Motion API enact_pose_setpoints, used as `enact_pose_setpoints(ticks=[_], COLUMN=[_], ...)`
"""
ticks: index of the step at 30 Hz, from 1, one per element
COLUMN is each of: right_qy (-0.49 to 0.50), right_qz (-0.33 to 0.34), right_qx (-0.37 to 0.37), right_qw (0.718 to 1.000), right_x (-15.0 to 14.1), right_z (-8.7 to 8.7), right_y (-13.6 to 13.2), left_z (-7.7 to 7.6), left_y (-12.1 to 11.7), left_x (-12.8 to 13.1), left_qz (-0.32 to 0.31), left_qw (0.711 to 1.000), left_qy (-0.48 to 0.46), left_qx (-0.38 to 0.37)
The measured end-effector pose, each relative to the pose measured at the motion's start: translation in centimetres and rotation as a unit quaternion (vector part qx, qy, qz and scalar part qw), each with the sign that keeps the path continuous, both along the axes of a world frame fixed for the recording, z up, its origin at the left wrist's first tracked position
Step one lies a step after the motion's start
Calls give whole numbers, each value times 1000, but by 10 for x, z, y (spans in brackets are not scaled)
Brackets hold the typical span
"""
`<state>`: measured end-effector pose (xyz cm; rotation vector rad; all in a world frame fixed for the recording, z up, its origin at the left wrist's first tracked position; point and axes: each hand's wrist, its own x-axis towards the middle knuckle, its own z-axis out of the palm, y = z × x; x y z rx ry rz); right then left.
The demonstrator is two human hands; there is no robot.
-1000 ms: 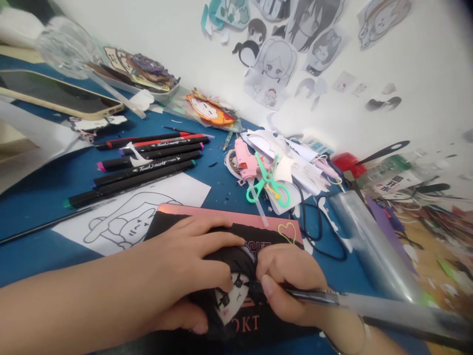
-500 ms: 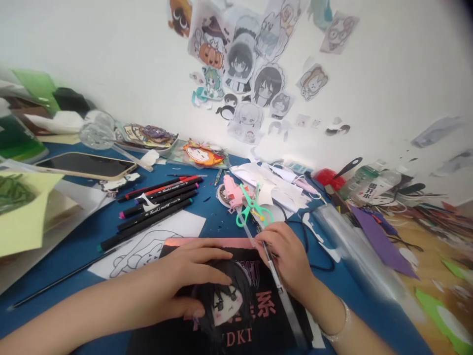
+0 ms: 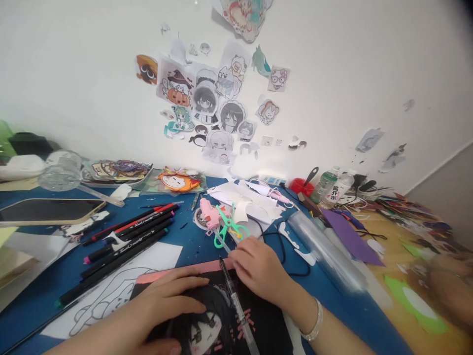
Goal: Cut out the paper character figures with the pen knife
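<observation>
My left hand [image 3: 172,301] lies with its fingers stretched out on a black-haired cartoon doll-face cutout [image 3: 207,325]. Under the cutout is a black book or folder [image 3: 271,323] with a pink top edge. My right hand [image 3: 260,271] is curled, fingertips together, at the lower end of a thin translucent stick [image 3: 222,242]; what they hold, if anything, is hidden. Beside that hand a slim pen [image 3: 236,301] lies slanted across the black cover. Just beyond the fingers are green-handled scissors [image 3: 231,228] and a pink glue gun [image 3: 210,212].
Several black markers [image 3: 125,246] lie at left over a line drawing [image 3: 111,301]. A phone [image 3: 51,211] rests further left. At right are a clear plastic roll [image 3: 325,256], purple paper [image 3: 353,236] and bottles [image 3: 334,187]. Another person's blurred hand [image 3: 449,276] shows at far right.
The view has tilted up and turned right. My left thumb has shifted away from the doll face. My right fingers stay near the stick, and another person's blurred hand has appeared at right.
</observation>
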<state>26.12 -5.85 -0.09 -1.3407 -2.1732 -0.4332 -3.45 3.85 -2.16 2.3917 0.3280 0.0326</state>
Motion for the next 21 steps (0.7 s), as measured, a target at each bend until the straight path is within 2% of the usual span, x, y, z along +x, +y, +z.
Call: enact_pose_setpoints(ticks=[2, 5, 8, 12, 16, 21], right_qy=[47, 64, 56, 38, 21, -31], right_qz=[-28, -75, -122, -136, -106, 29], right_qx=[-7, -1, -3, 3, 13, -5], right_qw=[998, 995, 991, 990, 994, 999], right_x=[13, 35, 50, 52, 44, 25], right_z=[5, 9, 5, -2, 1, 15], right_y=[1, 5, 10, 12, 8, -4], left_z=[2, 12, 23, 36, 42, 41], left_y=[0, -3, -6, -11, -14, -15], left_x=[1, 3, 6, 10, 13, 16], left_qz=[3, 7, 3, 4, 13, 22], left_qw=[1000, 1000, 1000, 1000, 1000, 999], left_qy=[-1, 6, 5, 7, 17, 20], left_qx=[-4, -11, -21, -16, -16, -16])
